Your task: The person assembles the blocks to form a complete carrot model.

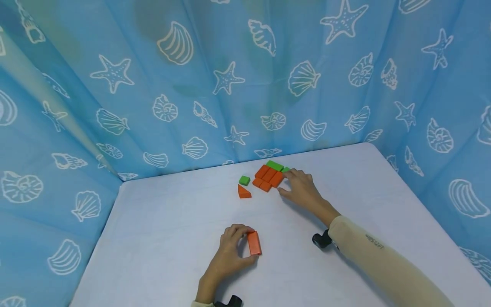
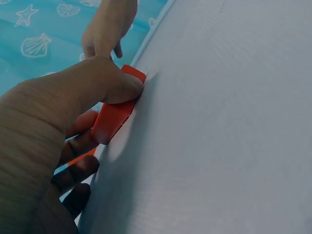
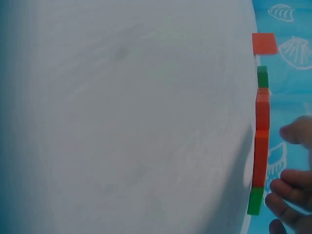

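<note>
Your left hand [image 1: 229,252], pointing 1 o'clock, pinches orange block [image 1: 255,244], long axis roughly 12–6. Right hand [image 1: 303,188]: fingers parted, toward 10.

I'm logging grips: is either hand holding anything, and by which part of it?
The left hand holds a red-orange block by its near and far ends. The right hand, beside the grouped blocks, holds nothing.

Hands [image 1: 302,187] bare; beige sleeves [image 1: 383,264], R w/ dark print [image 1: 374,241], prob. lettering; blk wrist cams [image 1: 322,240].
</note>
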`<state>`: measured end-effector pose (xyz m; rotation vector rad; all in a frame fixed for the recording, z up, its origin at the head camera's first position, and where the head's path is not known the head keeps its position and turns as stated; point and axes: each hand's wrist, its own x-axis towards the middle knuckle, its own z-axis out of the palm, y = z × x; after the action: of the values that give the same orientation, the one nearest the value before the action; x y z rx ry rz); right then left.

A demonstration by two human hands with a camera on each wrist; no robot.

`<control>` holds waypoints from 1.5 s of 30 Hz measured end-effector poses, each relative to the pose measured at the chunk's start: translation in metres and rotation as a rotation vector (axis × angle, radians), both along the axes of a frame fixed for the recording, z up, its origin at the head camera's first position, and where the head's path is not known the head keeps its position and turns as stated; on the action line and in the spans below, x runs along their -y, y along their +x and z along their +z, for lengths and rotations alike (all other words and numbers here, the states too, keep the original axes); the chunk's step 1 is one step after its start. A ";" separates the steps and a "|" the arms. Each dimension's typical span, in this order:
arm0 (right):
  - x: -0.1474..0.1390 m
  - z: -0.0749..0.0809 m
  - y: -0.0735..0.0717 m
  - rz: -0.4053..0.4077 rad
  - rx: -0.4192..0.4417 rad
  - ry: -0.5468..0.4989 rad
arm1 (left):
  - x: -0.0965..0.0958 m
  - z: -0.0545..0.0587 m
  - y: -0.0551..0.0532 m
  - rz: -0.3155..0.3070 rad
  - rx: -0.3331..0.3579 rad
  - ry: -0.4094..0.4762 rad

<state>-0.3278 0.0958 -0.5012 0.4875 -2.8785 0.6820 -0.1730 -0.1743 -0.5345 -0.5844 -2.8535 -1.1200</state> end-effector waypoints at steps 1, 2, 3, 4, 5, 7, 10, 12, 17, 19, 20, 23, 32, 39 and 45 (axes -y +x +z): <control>0.000 -0.001 -0.003 0.001 0.001 0.022 | -0.001 0.000 0.000 -0.003 0.014 0.005; 0.001 -0.002 -0.005 0.001 0.003 0.037 | -0.002 0.000 0.001 -0.004 0.028 0.009; 0.001 -0.002 -0.007 0.002 0.003 0.049 | -0.003 0.000 0.001 -0.007 0.038 0.014; 0.001 -0.001 -0.008 0.003 0.004 0.059 | -0.003 0.001 0.001 -0.011 0.044 0.017; 0.001 -0.001 -0.010 0.004 0.004 0.068 | -0.004 0.001 0.001 -0.016 0.046 0.019; 0.001 -0.001 -0.012 0.008 0.004 0.082 | -0.005 0.001 0.002 -0.019 0.055 0.019; 0.001 -0.002 -0.013 0.017 0.000 0.103 | -0.006 -0.001 0.003 -0.021 0.059 0.015; 0.003 -0.005 -0.014 0.022 -0.008 0.109 | -0.006 -0.002 0.003 -0.017 0.069 0.008; 0.008 -0.008 -0.014 0.021 -0.012 0.144 | -0.006 -0.002 0.005 -0.010 0.080 -0.007; 0.011 -0.008 -0.013 0.013 0.006 0.167 | -0.006 -0.003 0.006 -0.007 0.084 -0.012; 0.013 -0.008 -0.013 0.010 0.015 0.176 | -0.006 -0.003 0.006 -0.006 0.086 -0.013; 0.017 -0.007 -0.011 -0.003 0.051 0.195 | -0.006 -0.004 0.007 -0.006 0.093 -0.016; 0.014 0.009 -0.008 0.012 0.200 0.216 | -0.002 -0.003 0.006 -0.005 0.081 -0.034; 0.007 0.027 0.023 0.158 0.142 0.134 | 0.001 -0.001 -0.001 -0.014 0.065 -0.041; 0.013 0.040 0.062 0.284 0.071 0.067 | 0.006 0.001 -0.005 -0.021 0.043 -0.032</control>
<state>-0.2660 0.0826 -0.4612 0.9128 -2.9348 0.6539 -0.1781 -0.1800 -0.5338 -0.6006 -2.9140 -1.1047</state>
